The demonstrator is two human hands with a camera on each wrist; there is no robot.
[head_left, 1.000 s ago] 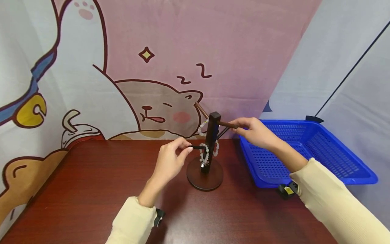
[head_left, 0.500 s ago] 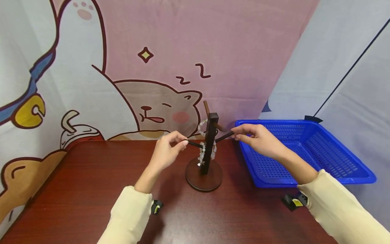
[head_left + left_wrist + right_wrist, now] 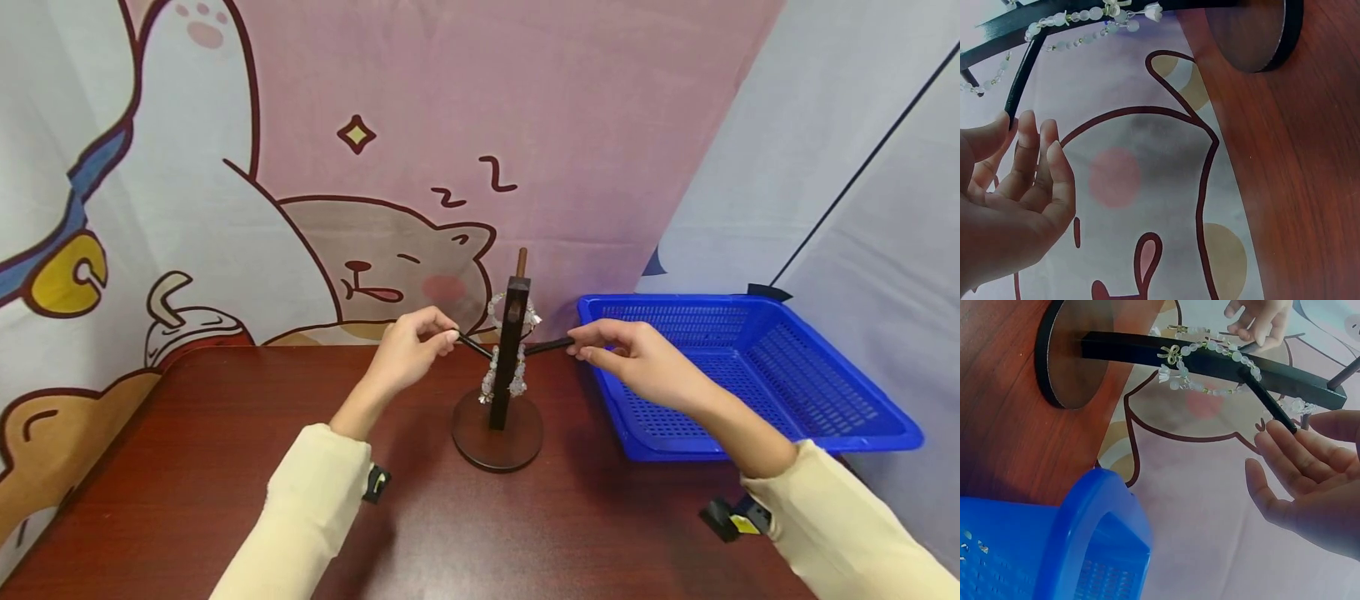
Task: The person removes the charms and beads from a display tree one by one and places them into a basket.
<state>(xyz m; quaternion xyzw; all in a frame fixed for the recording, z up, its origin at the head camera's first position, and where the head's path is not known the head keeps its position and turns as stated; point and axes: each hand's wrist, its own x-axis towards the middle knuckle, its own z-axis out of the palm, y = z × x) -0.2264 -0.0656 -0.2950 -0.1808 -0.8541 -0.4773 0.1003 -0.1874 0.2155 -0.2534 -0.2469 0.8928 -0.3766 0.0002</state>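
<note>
A dark wooden bracelet stand (image 3: 504, 400) with a round base stands upright on the table. My left hand (image 3: 408, 350) pinches the tip of its left black peg (image 3: 474, 344) between thumb and forefinger. On the other side, my right hand (image 3: 645, 358) holds the end of the right black peg (image 3: 551, 345) with its fingertips. One clear-beaded bracelet (image 3: 488, 379) hangs from the left peg, and another bracelet (image 3: 1212, 345) with a bow charm loops over the right one. Higher up hangs a third bracelet (image 3: 495, 310), partly hidden by the post. A brown peg (image 3: 522, 262) points toward the back.
To the right sits a blue plastic basket (image 3: 611, 400) with perforated walls, close by my right forearm. Behind the reddish-brown table (image 3: 247, 467) hangs a cloth backdrop (image 3: 600, 125) printed with cartoon animals.
The stand has turned on the table, its upper brown pegs now pointing to back and front. My right hand has left a brown peg for the black one; my left hand has risen slightly.
</note>
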